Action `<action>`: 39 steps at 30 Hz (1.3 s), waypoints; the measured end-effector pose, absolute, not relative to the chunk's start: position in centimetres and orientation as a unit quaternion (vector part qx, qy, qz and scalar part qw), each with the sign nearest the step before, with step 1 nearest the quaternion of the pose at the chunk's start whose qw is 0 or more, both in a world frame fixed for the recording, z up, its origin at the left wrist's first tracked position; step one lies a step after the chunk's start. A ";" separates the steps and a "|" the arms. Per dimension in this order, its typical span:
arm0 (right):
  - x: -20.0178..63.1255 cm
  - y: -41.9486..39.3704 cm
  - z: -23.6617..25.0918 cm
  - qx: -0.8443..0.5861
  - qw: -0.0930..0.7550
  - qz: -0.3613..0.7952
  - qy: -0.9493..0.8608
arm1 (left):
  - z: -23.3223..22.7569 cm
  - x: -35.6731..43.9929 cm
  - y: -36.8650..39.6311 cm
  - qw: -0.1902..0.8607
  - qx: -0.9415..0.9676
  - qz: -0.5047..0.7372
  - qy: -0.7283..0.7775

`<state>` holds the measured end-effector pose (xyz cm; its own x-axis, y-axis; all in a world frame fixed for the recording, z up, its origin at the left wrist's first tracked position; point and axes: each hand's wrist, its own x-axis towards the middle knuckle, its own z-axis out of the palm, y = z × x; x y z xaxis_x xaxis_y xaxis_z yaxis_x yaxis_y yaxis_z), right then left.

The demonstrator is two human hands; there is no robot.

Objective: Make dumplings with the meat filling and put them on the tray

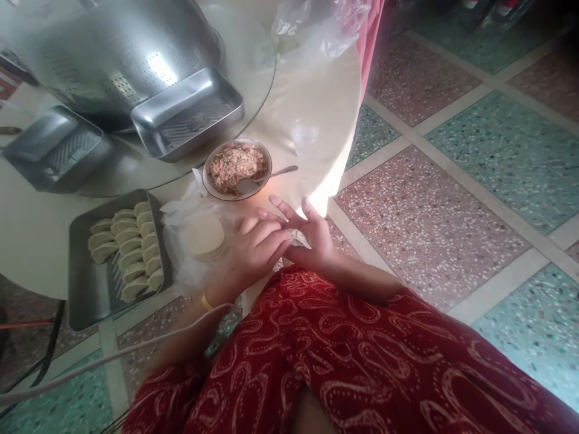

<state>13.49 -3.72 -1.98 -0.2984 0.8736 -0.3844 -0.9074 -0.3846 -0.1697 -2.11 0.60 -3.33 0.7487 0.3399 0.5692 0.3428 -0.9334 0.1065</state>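
Two hands, left hand point(256, 250) over right hand point(310, 235), beside wrapper stack point(203, 236)

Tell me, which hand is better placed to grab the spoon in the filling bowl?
Probably the right hand: it lies nearer the spoon, whose handle points its way. The left hand rests by the wrapper stack.

Red garment point(362, 367) with pale swirls; gold bangle point(207, 301) on left wrist.
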 end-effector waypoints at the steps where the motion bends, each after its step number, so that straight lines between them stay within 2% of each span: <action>1: 13.5 -3.7 -2.0 -0.214 0.556 0.803 0.038 | -3.4 -2.1 0.5 0.003 -0.936 -0.299 -0.188; 18: 13.2 -4.0 -2.8 -0.207 0.593 0.778 0.004 | -3.0 -1.3 0.3 -0.020 -0.919 -0.334 -0.207; 25: 13.0 -3.8 -2.8 -0.211 0.623 0.753 -0.002 | -3.2 -1.4 -0.3 0.002 -0.886 -0.386 -0.258; 39: 13.0 -3.7 -3.6 -0.212 0.640 0.738 -0.024 | -3.1 -1.4 -0.6 0.039 -0.881 -0.385 -0.272</action>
